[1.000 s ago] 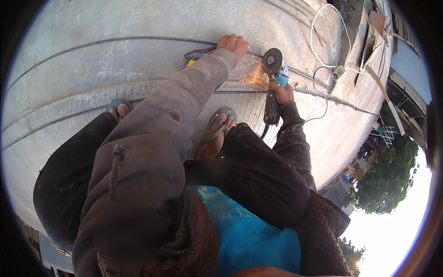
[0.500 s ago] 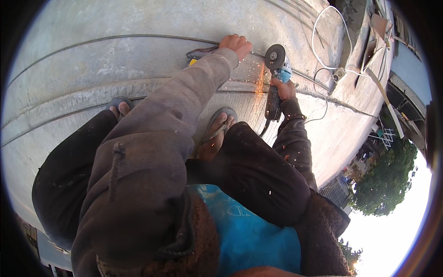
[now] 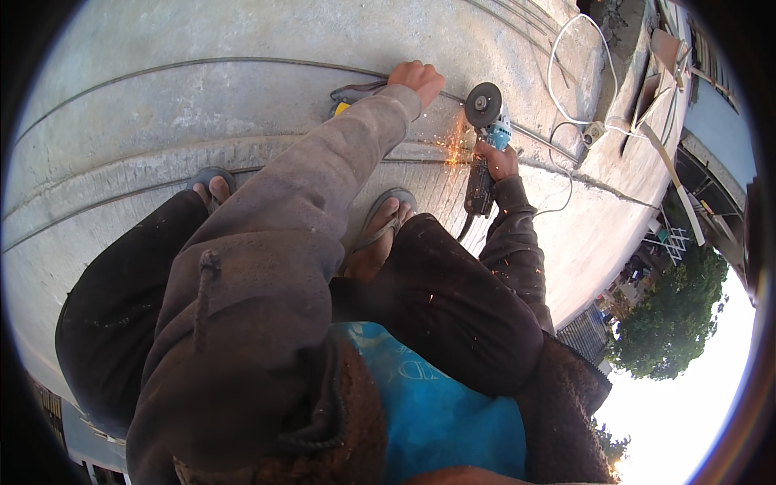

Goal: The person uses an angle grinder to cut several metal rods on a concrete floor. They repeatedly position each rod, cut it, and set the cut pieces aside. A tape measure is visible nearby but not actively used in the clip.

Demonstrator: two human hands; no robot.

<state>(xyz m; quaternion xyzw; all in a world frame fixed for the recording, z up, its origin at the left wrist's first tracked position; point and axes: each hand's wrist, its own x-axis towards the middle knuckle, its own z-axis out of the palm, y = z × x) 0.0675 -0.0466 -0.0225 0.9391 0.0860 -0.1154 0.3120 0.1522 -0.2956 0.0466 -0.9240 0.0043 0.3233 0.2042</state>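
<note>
My right hand (image 3: pixel 498 160) is wrapped round the body of a teal and black angle grinder (image 3: pixel 482 179). Its dark cutting disc (image 3: pixel 482 104) meets a long thin metal rod (image 3: pixel 242 60) that lies across the concrete. Orange sparks (image 3: pixel 455 144) fly from the disc toward me. To the left of the disc, my left hand (image 3: pixel 417 79) is closed on the same rod, pressing it near the floor. A dark item with a yellow part (image 3: pixel 342 107), its kind unclear, lies just beside my left wrist, partly covered by the sleeve.
My sandaled feet (image 3: pixel 384 222) stand close by, near a second rod (image 3: pixel 121 196) along the concrete step. A white cable (image 3: pixel 553 61) runs to a socket box (image 3: pixel 594 132) at the right. Boards (image 3: pixel 647 93) and more rods (image 3: pixel 517 31) lie beyond.
The grinder and both hands have shifted very slightly. The spark stream has changed from a long narrow streak to a shorter, more scattered burst.
</note>
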